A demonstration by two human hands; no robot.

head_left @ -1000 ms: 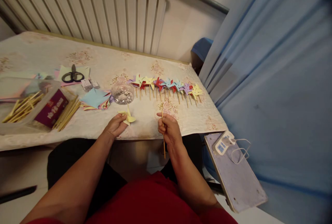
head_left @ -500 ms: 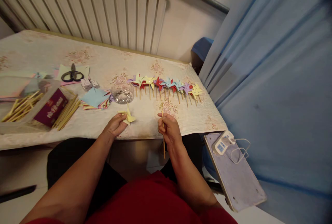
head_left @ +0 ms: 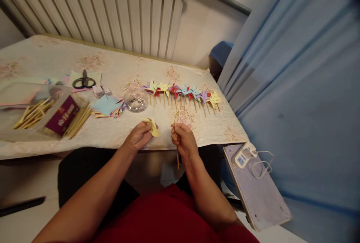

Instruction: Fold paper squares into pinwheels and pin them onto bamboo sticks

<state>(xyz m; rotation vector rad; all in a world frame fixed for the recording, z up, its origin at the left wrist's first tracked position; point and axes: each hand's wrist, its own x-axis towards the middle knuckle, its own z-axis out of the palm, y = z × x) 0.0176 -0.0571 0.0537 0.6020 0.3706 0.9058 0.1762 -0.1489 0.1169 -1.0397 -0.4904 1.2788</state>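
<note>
My left hand (head_left: pixel 139 137) pinches a folded yellow paper pinwheel (head_left: pixel 153 126) over the table's near edge. My right hand (head_left: pixel 183 140) is closed round a thin wooden stick (head_left: pixel 177 156) held upright, its tip close to the pinwheel. The two hands are a short way apart. Behind them a row of several finished coloured pinwheels on sticks (head_left: pixel 182 92) lies on the flowered tablecloth (head_left: pixel 118 66).
A clear bowl of shiny bits (head_left: pixel 136 101), a stack of cut coloured paper (head_left: pixel 108 106), loose sticks (head_left: pixel 77 117), a clear box with sticks and a red packet (head_left: pixel 36 111) and scissors (head_left: pixel 83 81) lie at left. A power strip on a board (head_left: pixel 244 155) sits at right; radiator behind.
My left hand has carried the yellow pinwheel to the right, closer to the stick in my right hand. The right hand has hardly moved.
</note>
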